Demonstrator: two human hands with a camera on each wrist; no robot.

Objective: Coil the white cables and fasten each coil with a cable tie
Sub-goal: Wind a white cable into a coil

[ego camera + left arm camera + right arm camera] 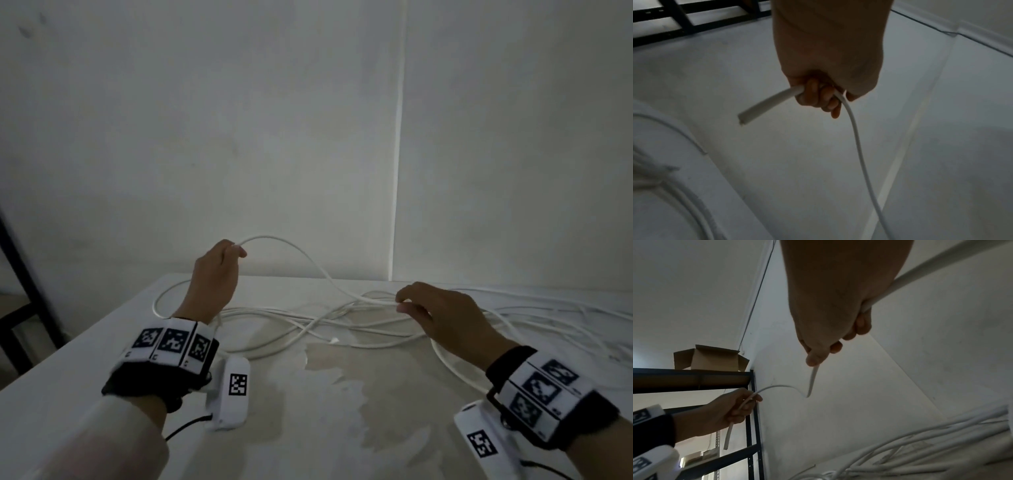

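Note:
A long white cable (291, 248) arcs through the air between my two hands. My left hand (219, 270) is raised above the table and grips the cable near its cut end (745, 120), which sticks out below the curled fingers (818, 95). My right hand (435, 313) is lower, to the right, and pinches the same cable (813, 378) between thumb and fingers. A loose tangle of white cables (308, 329) lies spread over the white table (308, 428). No cable tie is visible.
More white cable loops (565, 318) pile at the table's right side. A black metal shelf rack (752, 418) stands to the left with a cardboard box (709, 358) on top. White walls close in behind the table. A stained patch (359, 377) marks the tabletop.

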